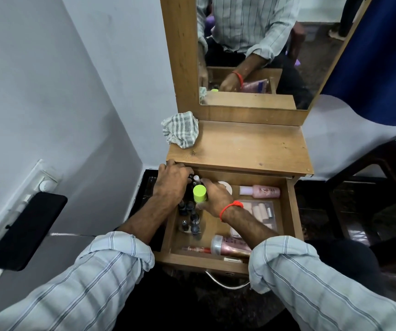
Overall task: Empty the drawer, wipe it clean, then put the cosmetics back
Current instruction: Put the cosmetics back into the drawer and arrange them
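The wooden drawer point(296, 211) of the dressing table stands pulled out, with cosmetics in it. My left hand point(172, 181) reaches into its far left corner, fingers curled over small dark bottles point(191, 179). My right hand point(213, 197) is wrapped around a bottle with a lime-green cap point(200, 191). Several dark nail polish bottles point(193, 222) stand along the left side. A pink bottle point(262, 191) lies at the back, a clear pouch of tubes point(259, 211) sits at the right, and a pink tube point(230, 246) lies at the front. A striped cloth point(180, 130) rests on the table top.
The wooden table top point(247, 146) carries only the cloth at its left corner. A mirror point(259, 48) rises behind it. A black phone point(25, 231) hangs charging on the left wall. A dark chair point(369, 187) stands to the right, a blue curtain point(383, 56) above it.
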Tool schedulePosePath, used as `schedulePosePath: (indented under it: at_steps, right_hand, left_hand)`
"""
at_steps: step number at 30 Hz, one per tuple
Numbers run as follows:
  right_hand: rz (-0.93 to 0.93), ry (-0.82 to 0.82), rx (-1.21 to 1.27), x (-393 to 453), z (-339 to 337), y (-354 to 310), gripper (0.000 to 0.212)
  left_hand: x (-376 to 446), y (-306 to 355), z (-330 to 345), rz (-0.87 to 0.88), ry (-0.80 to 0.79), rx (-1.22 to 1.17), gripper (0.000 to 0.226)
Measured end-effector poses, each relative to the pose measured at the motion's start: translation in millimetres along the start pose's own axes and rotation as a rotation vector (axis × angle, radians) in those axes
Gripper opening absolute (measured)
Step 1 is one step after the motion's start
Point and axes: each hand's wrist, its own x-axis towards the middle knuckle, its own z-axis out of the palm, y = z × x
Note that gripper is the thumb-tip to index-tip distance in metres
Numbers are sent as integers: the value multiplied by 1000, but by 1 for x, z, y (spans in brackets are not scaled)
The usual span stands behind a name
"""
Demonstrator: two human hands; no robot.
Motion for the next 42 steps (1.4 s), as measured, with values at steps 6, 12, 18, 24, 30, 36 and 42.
schedulePosePath:
  at_steps: [6,12,18,24,30,36,42]
  right_hand:
    - [-6,-4,-12,0,3,-3,80]
    - [20,1,-16,-11,-10,4,72]
    - [94,-51,19,-36,-15,17,30]
    - [16,-17,60,-35,-1,1,6]
    - [-48,71,-128,-38,-27,30,42]
    - [-195,-252,-153,-69,-34,31,25]
    - [-248,-356,-309,-77,-11,14,24]
  left_hand:
    - [-5,7,-3,-7,22,115,35]
    - [-16,-2,-11,-10,67,-3,39]
    - [-43,-8,-13,93,97,-332,35]
    - [-52,8,-3,75,74,-285,40]
    - [-53,8,-3,72,83,-331,44]
    - [-79,6,-1,198,125,-311,24]
    - [-98,-1,3,136,84,-345,27]
